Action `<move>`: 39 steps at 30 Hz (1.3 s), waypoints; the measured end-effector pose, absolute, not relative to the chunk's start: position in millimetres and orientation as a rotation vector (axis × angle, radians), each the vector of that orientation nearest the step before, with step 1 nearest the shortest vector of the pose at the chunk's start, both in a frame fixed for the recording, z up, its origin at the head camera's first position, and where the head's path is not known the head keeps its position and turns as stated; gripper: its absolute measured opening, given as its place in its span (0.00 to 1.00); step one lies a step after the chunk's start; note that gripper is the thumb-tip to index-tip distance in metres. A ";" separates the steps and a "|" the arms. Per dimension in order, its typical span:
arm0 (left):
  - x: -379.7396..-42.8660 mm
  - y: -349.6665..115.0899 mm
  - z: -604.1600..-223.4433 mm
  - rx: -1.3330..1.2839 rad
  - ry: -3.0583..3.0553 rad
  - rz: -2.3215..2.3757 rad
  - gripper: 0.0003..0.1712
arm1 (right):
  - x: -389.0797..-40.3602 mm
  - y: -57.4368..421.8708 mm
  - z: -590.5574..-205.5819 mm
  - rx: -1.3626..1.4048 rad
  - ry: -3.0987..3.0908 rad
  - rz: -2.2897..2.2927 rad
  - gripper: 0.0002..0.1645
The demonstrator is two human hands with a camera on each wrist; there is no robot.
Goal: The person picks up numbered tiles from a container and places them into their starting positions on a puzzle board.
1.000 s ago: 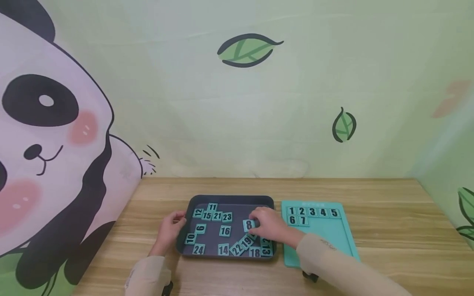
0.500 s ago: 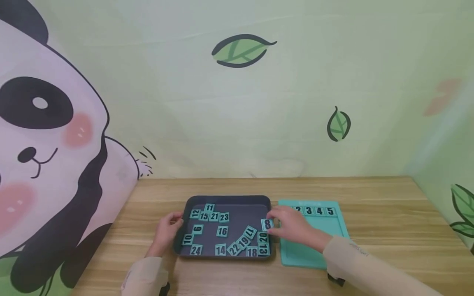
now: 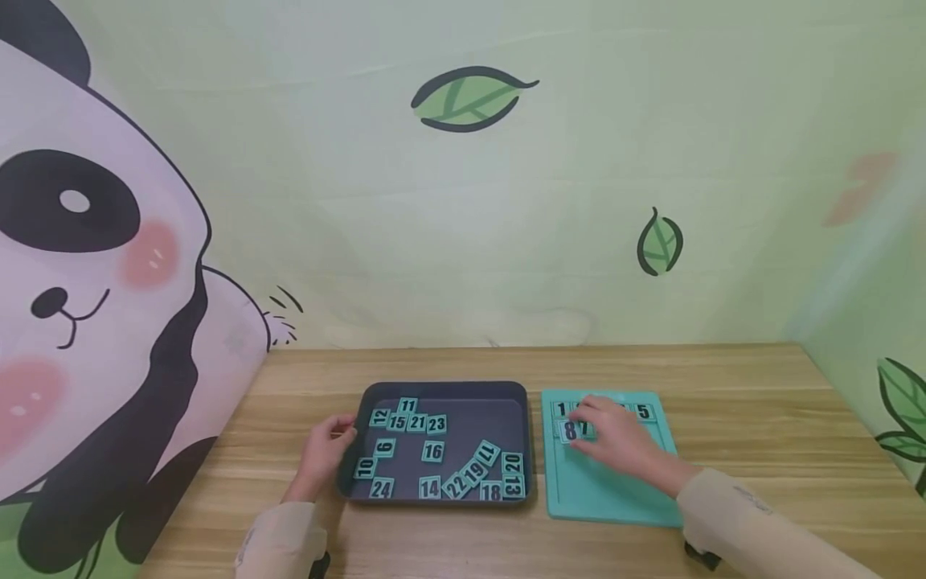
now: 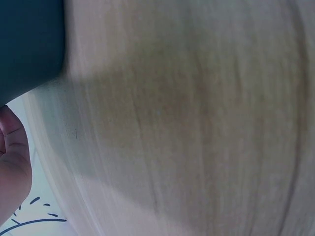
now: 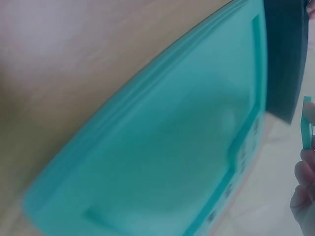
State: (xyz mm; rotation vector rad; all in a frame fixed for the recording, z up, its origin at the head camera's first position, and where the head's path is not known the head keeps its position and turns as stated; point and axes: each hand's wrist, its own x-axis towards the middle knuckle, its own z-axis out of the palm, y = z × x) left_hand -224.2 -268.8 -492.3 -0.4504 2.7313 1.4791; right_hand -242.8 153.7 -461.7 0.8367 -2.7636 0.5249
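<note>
My right hand (image 3: 611, 434) pinches a teal number tile marked 8 (image 3: 569, 432) over the upper left part of the teal board (image 3: 608, 482). The tile overlaps the row below 1, with part of tile 7 (image 3: 586, 429) showing beside it. In the right wrist view the tile (image 5: 306, 123) appears edge-on between thumb and fingers, above the board. My left hand (image 3: 325, 450) holds the left side of the dark tray (image 3: 463, 391). In the left wrist view its curled fingers (image 4: 14, 132) meet the tray's lower edge.
Several loose number tiles, such as 16 (image 3: 433, 451) and 20 (image 3: 513, 463), lie in the tray at mixed angles. Tiles 1 (image 3: 561, 410) and 5 (image 3: 645, 412) show in the board's top row; my right hand covers those between. Wooden table (image 3: 752, 450) surrounds both.
My right hand has carried tile 8 from above the tray's right part rightward, across the rim, to over the board's second row. The left hand stays at the tray's left side.
</note>
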 end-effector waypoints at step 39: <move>-224.6 -270.7 -494.0 -0.450 2.737 1.463 0.18 | -268.0 200.5 -502.2 0.547 -3.000 0.642 0.20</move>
